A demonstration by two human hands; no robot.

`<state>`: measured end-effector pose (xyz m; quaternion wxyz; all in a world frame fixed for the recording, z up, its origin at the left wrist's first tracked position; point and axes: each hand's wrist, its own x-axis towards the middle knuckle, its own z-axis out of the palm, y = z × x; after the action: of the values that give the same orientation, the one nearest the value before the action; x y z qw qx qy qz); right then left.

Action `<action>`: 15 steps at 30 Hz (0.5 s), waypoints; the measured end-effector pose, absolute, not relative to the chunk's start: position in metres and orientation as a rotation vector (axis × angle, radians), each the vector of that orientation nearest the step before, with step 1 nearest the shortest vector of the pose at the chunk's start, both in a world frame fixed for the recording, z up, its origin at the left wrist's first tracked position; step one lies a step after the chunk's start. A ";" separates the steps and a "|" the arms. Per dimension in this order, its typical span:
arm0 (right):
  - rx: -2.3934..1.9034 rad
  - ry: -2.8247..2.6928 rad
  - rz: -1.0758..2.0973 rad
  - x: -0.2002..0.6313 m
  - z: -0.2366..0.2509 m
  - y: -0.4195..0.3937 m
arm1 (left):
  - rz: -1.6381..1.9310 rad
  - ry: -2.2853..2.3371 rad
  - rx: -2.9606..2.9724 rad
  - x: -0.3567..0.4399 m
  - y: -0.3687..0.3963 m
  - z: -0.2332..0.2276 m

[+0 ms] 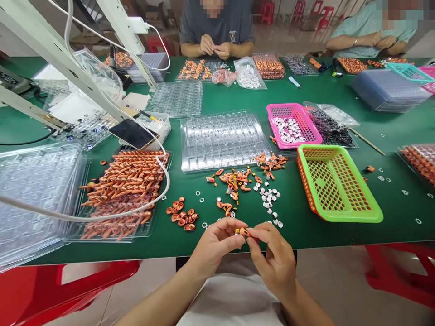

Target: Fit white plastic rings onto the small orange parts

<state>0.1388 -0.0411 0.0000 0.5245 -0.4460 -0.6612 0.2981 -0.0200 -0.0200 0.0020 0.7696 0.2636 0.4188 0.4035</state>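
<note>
At the table's front edge, my left hand point(220, 242) and my right hand point(273, 253) meet over a small orange earbud housing point(244, 232). Fingers of both hands pinch it from either side, and a yellow bit shows at its left end. Just beyond the hands lie loose orange earbud housings point(234, 181) with yellow and white bits. White and black round pieces point(269, 198) are scattered to their right. To the left is a small heap of orange cup-shaped caps point(182, 213). Fingertips partly cover the held piece.
A clear plastic tray point(220, 140) lies ahead, with a pink basket point(294, 106) of white pieces and a green basket point(369, 213) to the right. Trays of orange stems point(131, 176) stand left, a white cable point(102, 218) crossing them. Two people sit across the table.
</note>
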 end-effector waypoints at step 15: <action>-0.961 -1.755 0.476 0.148 0.000 -0.044 | 1.049 1.200 0.875 -0.021 -0.020 0.006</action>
<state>0.1480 -0.0444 0.0002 0.5162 -0.4003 -0.7308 0.1982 -0.0215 -0.0198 0.0057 0.6144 0.3797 0.5208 0.4550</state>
